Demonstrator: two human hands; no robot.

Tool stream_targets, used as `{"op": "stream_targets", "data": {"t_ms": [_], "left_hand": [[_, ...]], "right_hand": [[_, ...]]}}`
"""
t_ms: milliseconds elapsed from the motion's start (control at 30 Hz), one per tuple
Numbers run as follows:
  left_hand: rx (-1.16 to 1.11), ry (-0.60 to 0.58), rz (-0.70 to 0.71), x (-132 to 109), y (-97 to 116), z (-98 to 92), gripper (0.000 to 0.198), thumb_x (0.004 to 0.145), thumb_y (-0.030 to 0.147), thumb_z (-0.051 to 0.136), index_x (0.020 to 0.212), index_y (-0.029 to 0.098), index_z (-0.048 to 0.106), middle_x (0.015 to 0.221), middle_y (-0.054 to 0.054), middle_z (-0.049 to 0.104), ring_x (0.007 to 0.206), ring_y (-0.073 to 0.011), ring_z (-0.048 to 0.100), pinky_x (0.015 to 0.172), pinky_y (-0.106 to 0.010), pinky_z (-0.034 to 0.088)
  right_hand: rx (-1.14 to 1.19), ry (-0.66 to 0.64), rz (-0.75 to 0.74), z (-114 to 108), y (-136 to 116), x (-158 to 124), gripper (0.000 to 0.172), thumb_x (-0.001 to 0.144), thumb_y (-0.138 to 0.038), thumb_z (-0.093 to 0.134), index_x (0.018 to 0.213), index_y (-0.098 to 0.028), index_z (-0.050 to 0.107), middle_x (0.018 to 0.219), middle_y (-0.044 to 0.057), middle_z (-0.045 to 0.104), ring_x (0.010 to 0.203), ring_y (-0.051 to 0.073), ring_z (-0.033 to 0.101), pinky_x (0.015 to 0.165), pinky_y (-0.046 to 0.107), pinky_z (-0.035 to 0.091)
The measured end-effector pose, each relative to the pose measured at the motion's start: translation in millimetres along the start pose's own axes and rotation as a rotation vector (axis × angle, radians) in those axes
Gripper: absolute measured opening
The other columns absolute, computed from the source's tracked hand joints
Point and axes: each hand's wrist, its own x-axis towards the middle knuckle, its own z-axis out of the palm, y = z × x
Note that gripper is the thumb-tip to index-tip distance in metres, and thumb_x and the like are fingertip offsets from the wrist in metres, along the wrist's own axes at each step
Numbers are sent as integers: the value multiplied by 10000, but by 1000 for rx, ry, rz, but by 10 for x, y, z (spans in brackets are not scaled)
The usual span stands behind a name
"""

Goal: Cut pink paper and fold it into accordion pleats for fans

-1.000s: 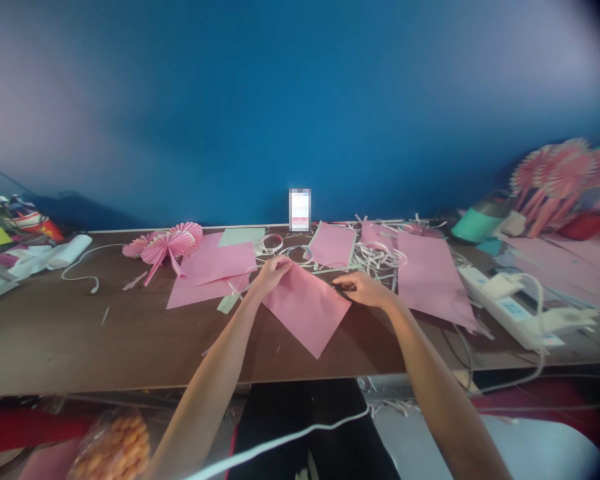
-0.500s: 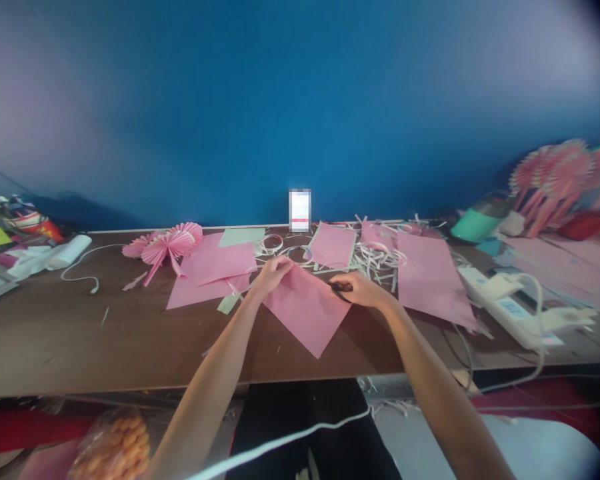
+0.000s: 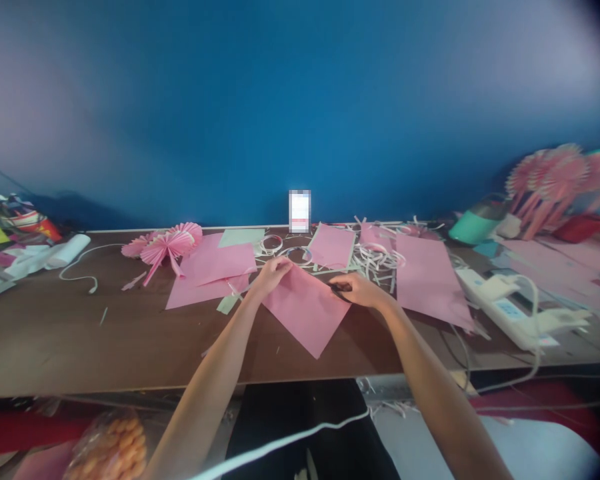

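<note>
A pink sheet of paper (image 3: 307, 313) is held slanted over the table, one corner pointing down towards me. My left hand (image 3: 276, 272) pinches its top corner between thumb and fingers. At the sheet's right edge, my right hand (image 3: 355, 289) is closed around dark scissors (image 3: 338, 291); the fingers cover most of them. The blades lie along the upper right edge of the paper, though blur hides whether they are parted. Just beyond my left hand are two rolls of tape, the nearer tape roll (image 3: 307, 255) partly behind the sheet.
Pink sheets (image 3: 427, 280) lie on the brown table (image 3: 145, 353) to both sides, with curled white paper strips (image 3: 375, 263) between. Folded paper fans (image 3: 167, 248) rest at left. A white power strip (image 3: 513, 313) with cables is at right. A phone (image 3: 300, 210) stands against the blue wall.
</note>
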Motion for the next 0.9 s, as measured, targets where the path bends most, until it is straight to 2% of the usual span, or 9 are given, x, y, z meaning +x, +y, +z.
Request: {"op": "stream_targets", "data": {"t_ms": [267,533,900], "left_hand": [[-10,-9,10,0,-12,-3,308,847,433,480,873,165,628,869,-33,648,825,-183,574,720,-270,411],[-5,-1,7,0,4,-3,304,850,419,470,870,159,626,861,-36,652,817,-182,572,725,-270,415],[6,-1,2,-12,39,-6,325,845,440,467,864,157,627,862,-42,651,809,-184,567,719,-271,417]], "right_hand": [[-7,5,1,6,-2,17,370,733,-344,612,1054,-170,670,883,58,692,768,196,625,677,282,497],[-13,-12,12,-9,-12,10,402,739,-379,598,1062,-150,665,824,45,678,667,156,584,596,256,456],[8,-28,-1,-15,-95,4,338,776,-340,564,1055,-184,675,924,46,698,784,203,638,679,286,497]]}}
